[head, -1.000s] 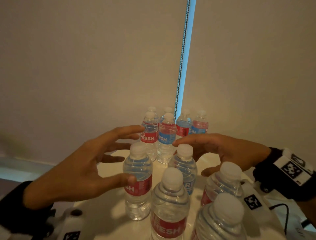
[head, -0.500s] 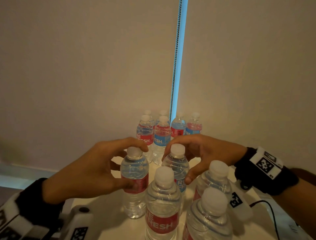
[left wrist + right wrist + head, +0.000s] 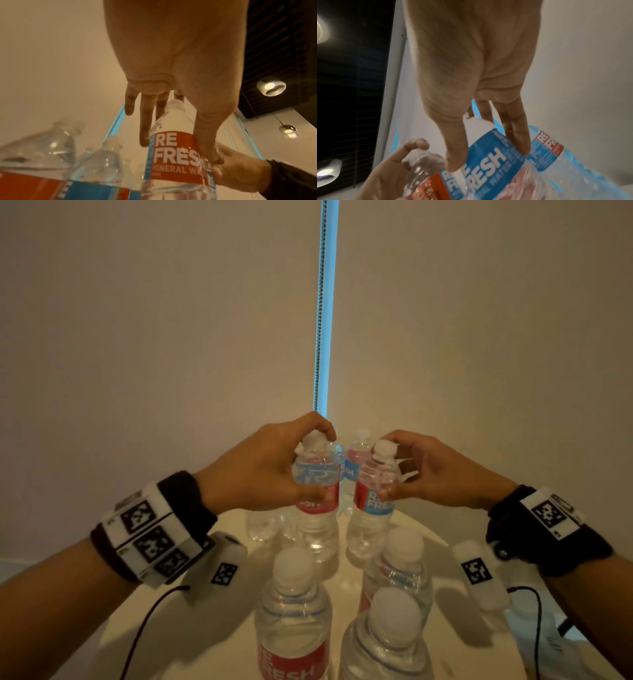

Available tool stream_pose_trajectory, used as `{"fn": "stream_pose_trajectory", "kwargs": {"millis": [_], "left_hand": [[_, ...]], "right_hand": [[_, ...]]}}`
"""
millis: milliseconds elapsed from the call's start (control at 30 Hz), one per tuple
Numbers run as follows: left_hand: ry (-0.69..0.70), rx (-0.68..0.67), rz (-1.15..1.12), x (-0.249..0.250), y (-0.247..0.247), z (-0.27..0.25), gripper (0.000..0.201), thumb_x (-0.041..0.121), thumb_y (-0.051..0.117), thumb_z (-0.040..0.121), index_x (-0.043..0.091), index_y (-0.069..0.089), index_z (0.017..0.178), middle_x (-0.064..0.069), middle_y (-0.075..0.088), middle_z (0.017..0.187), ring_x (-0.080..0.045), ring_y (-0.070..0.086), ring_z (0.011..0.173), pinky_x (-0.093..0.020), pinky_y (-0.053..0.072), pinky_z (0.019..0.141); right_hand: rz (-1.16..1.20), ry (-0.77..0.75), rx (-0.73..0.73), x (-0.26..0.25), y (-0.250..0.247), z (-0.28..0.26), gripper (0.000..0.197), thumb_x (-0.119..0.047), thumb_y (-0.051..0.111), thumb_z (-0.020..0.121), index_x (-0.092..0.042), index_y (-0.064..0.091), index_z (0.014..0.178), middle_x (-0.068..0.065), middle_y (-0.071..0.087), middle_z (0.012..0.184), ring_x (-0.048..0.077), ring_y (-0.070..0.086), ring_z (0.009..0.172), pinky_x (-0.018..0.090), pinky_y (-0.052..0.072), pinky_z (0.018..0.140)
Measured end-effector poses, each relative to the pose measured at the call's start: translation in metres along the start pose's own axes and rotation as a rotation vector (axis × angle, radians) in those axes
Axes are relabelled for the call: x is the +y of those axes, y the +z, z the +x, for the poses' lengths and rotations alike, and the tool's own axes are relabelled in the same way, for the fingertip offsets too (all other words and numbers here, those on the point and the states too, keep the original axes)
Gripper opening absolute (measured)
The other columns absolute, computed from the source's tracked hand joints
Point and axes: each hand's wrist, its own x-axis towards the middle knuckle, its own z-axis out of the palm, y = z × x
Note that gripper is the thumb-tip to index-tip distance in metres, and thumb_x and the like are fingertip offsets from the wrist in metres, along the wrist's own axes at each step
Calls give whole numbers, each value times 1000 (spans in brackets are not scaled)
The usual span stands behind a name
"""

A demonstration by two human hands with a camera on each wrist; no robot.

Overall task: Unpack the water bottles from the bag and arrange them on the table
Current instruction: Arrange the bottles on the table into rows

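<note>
Two bottles held over a crowded table

Three capped bottles [image 3: 294,611] stand nearest on the pale table [image 3: 212,642]: clear ribbed plastic, rounded shoulders, white caps, red labels. Beyond them, the left hand [image 3: 260,470] is curled round a red-labelled bottle [image 3: 317,487], thumb on the label, forefinger over the cap. The right hand [image 3: 442,470] is wrapped round a blue-labelled bottle [image 3: 373,491] just beside it. Whether either base touches the table cannot be told. Farther back, more bottles [image 3: 356,460] are crowded against the plain wall. No bag is seen. Thin walls are judged likely to buckle if squeezed. A neighbour could be toppled if either bottle is set down too close, and others could be taken down with it.
</note>
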Motion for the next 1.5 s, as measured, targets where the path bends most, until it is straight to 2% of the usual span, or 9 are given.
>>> {"fn": "stream_pose_trajectory", "kwargs": {"millis": [67,133,300,500,667,933,1167,1400,1500], "left_hand": [[-15,-6,118,-4,13,17,60,48,80,70,31,46,117,5,69,100,-15,66,81,-38,55,85],[-34,19,295,-8,26,32,62,53,76,69,31,46,118,4,67,88,-16,59,81,-33,39,98],[-98,23,428,-17,48,57,62,56,72,68,29,47,118,14,52,69,-17,48,85,-36,28,99],[-218,-80,490,-27,59,72,62,57,68,73,28,44,121,-1,69,111,-29,51,116,-59,10,113],[-251,-98,512,-34,63,75,63,61,66,74,28,44,122,-3,68,117,-30,51,120,-62,7,113],[-267,-110,510,-37,62,75,68,66,68,71,30,42,122,-3,65,124,-29,52,120,-61,7,114],[-276,-113,504,-36,62,73,70,65,71,69,32,41,124,-3,64,128,-30,51,123,-61,7,114],[-261,-108,473,-29,53,63,77,63,71,69,33,40,133,-1,59,134,-27,47,129,-60,6,115],[-263,-29,417,-25,41,54,76,60,72,71,33,41,134,0,59,133,-25,48,129,-58,8,116]], "right_hand": [[-25,33,77,8,0,4,47,-17,83,75,-21,58,115,-5,69,111,6,69,93,39,60,85],[-48,71,124,18,1,10,47,-19,82,76,-20,57,116,-6,68,112,-1,67,91,32,61,81],[-56,128,176,38,5,24,50,-21,81,79,-16,54,120,-1,65,114,7,67,93,25,61,73],[-63,143,215,51,11,35,52,-22,82,77,-14,54,119,1,65,115,17,65,106,43,61,82],[-85,155,214,52,19,40,55,-26,83,75,-17,54,120,1,65,114,18,65,105,43,61,83],[-162,170,250,46,28,45,60,-30,83,75,-19,52,125,-7,60,110,13,61,100,25,57,76],[-177,189,268,50,29,43,60,-35,83,73,-20,53,123,-3,62,115,14,62,102,34,60,81],[-134,201,291,53,30,34,60,-40,83,71,-20,53,120,-5,62,110,9,67,87,19,57,64],[-157,238,322,51,24,26,66,-46,82,70,-22,51,124,-4,60,112,11,69,83,26,59,68]]}}
